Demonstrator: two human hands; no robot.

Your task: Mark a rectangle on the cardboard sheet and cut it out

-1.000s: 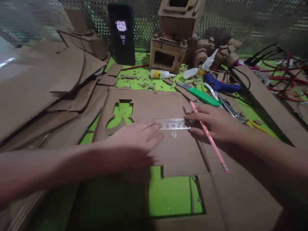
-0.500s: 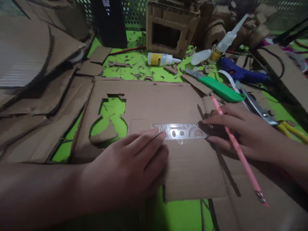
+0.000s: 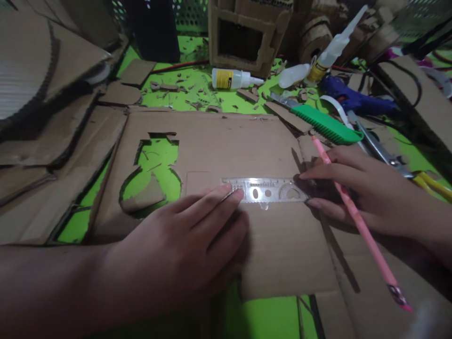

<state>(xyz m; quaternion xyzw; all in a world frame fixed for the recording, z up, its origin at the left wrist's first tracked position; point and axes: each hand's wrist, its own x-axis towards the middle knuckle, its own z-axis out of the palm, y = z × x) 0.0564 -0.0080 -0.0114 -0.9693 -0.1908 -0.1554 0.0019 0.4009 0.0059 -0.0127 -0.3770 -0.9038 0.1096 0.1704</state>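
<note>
A clear plastic ruler [image 3: 273, 190] with cut-out shapes lies flat on a brown cardboard sheet [image 3: 240, 146]. My left hand [image 3: 190, 240] presses the ruler's left end down with its fingertips. A pink pencil [image 3: 367, 238] rests slantwise between the fingers of my right hand [image 3: 356, 188], its eraser end toward me. The thumb and a fingertip of that hand also touch the ruler's right end. Left of the ruler, a small rectangle [image 3: 198, 182] is drawn on the sheet, partly beside my left fingers. Farther left the sheet has a cut-out opening with a loose cardboard scrap [image 3: 146, 194] in it.
A green utility knife [image 3: 326, 123], pliers with yellow handles [image 3: 399, 162] and a blue glue gun [image 3: 358, 101] lie at right. Small glue bottles [image 3: 226, 78] and a cardboard box [image 3: 243, 40] stand behind, among scraps. Cardboard pieces [image 3: 38, 146] are piled at left.
The view has shifted slightly, so things at left sit farther left and the back items higher. Both hands stay on the ruler, which barely moves on the cardboard.
</note>
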